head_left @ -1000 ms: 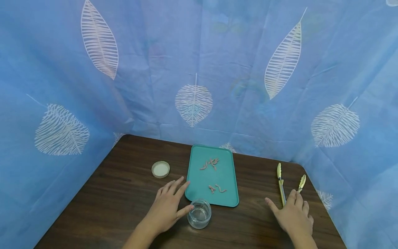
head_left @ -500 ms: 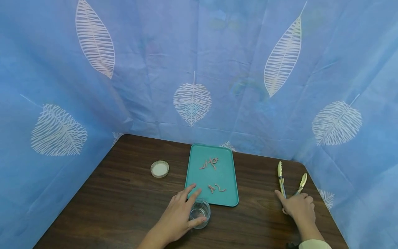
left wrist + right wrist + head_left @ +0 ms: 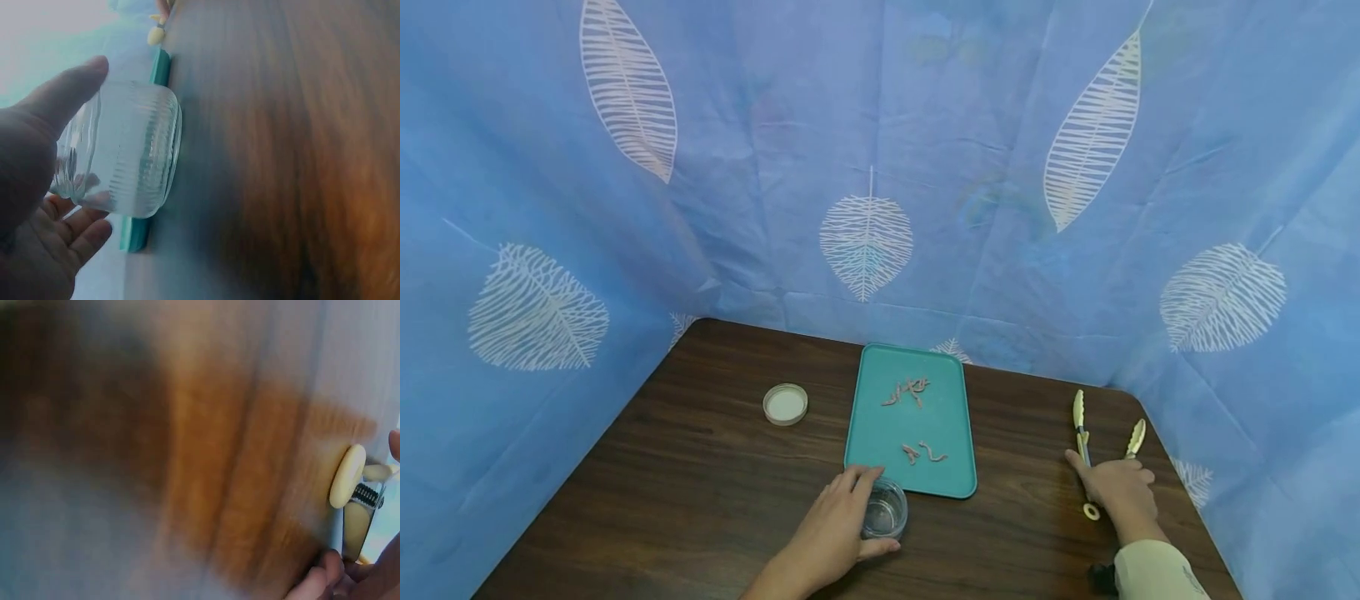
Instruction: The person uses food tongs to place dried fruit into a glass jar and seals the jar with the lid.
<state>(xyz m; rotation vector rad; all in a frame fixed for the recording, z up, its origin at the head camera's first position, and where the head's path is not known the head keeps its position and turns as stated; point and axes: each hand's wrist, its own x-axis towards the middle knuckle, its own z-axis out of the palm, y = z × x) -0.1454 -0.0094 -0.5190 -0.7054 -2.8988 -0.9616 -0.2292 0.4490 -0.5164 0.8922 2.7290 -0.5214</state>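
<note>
My left hand [image 3: 826, 530] curves round a clear glass jar [image 3: 887, 510] at the near edge of the teal tray. In the left wrist view the thumb lies along one side of this ribbed jar [image 3: 134, 150] and the fingers curl at the other. Over on the right, my right hand [image 3: 1118, 492] grips the spread tongs [image 3: 1079, 417], whose cream tips point away from me. The right wrist view shows their cream end ring [image 3: 347, 476] and spring, with curled fingers [image 3: 315, 584] below. My palm hides part of the handles.
On the teal tray [image 3: 872, 433] lie pink worm-like pieces, a cluster [image 3: 916, 388] at the far end and a few [image 3: 912, 454] nearer. A round lid [image 3: 786, 404] rests on the dark wood table [image 3: 700, 467] left of it. Blue leaf-print cloth [image 3: 970, 275] surrounds the table.
My left hand has moved right and closed round the jar. My right hand has come down onto the tongs and its fingers have curled round the handles.
</note>
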